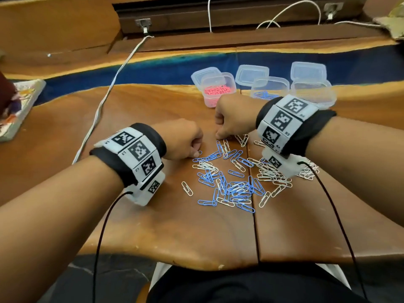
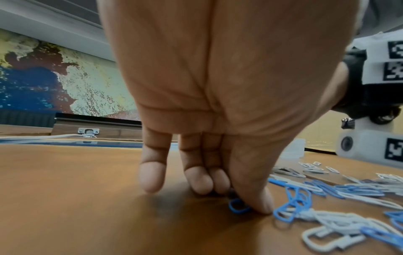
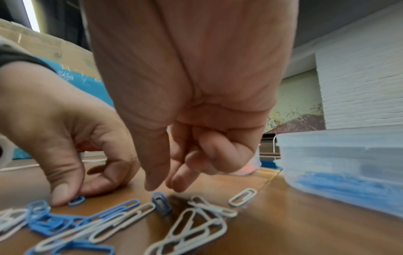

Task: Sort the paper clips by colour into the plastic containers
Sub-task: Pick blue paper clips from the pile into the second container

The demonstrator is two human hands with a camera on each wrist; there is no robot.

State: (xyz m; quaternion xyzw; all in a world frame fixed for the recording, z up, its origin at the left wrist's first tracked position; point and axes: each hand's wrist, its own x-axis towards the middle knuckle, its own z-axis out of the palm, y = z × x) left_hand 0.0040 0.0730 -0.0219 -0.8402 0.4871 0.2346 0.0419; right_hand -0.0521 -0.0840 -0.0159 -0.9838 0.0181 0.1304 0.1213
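Observation:
Blue and white paper clips [image 1: 231, 180] lie scattered mid-table. My left hand [image 1: 197, 153] is at the pile's left edge, thumb and forefinger pinching a small blue clip [image 2: 238, 207] against the wood; this blue clip [image 3: 76, 201] also shows in the right wrist view. My right hand [image 3: 165, 188] hovers at the pile's far edge. Its thumb and forefinger point down just above another blue clip [image 3: 161, 202] and hold nothing, and its outer fingers are curled. Behind stand a container of pink clips [image 1: 218, 90], one with blue clips [image 1: 267, 92], and a third container [image 1: 314, 92] with no clips visible inside.
Three clear lids [image 1: 251, 74] lie behind the containers. A white cable [image 1: 105, 99] runs across the left of the table, and a book [image 1: 17, 106] lies at the far left edge. A seam [image 1: 253, 215] in the wood runs under the pile.

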